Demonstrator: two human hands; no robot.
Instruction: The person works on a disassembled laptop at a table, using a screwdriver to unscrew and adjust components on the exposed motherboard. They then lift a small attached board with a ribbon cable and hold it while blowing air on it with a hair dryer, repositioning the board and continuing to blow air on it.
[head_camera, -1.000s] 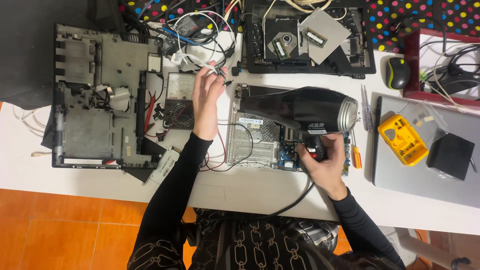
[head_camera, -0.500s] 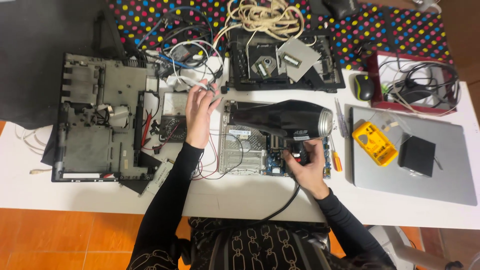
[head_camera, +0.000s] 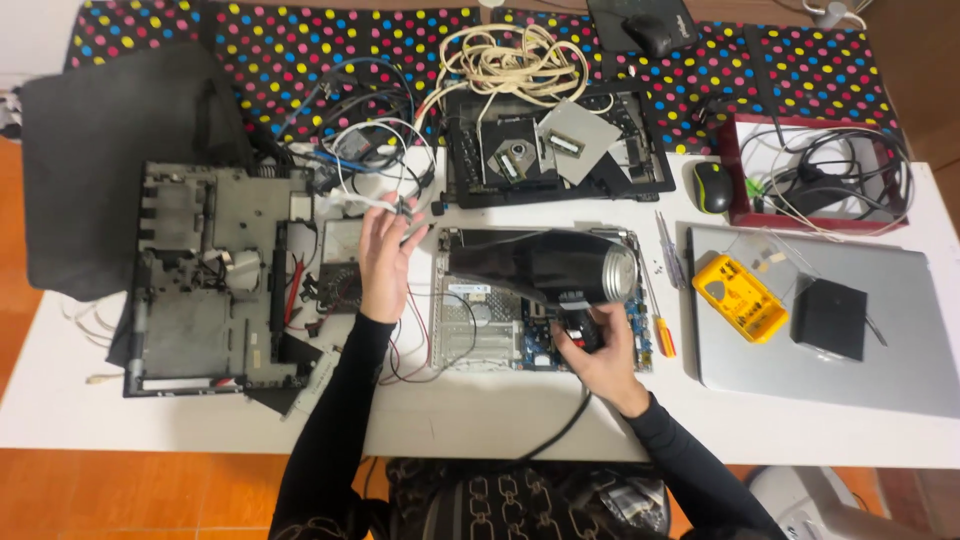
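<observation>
**Hair dryer held over an opened laptop board**

Just right of the frame's centre, your right hand (head_camera: 598, 352) is wrapped closed around the handle of a black hair dryer (head_camera: 545, 265). The dryer lies sideways, its silver end pointing toward the right of the frame and its dark body stretching left. Its black cord (head_camera: 560, 425) runs from the handle down toward the lower edge. The dryer hangs over a circuit board (head_camera: 500, 325) with silver and blue parts, and hides much of it.

Left of the board, your left hand (head_camera: 385, 262) is lifted with the fingers spread loosely. Its fingertips are at a small metal connector on thin white wires (head_camera: 395, 208); whether they pinch it cannot be told.

Further left lies a stripped grey laptop chassis (head_camera: 205, 285) with a round fan (head_camera: 340, 285) near its right side. Above centre sits a second opened black laptop base (head_camera: 555, 150), with a coil of cream cable (head_camera: 510, 62) behind it. A screwdriver with an orange handle (head_camera: 663, 335) lies just right of the board. Beyond it, at the right of the frame, a yellow tool case (head_camera: 740, 298) and a small black box (head_camera: 828, 318) rest on a closed silver laptop (head_camera: 900, 370). A mouse (head_camera: 712, 186) sits beside a red tray (head_camera: 740, 215) of cables at upper right. All rests on a white table (head_camera: 480, 435).
</observation>
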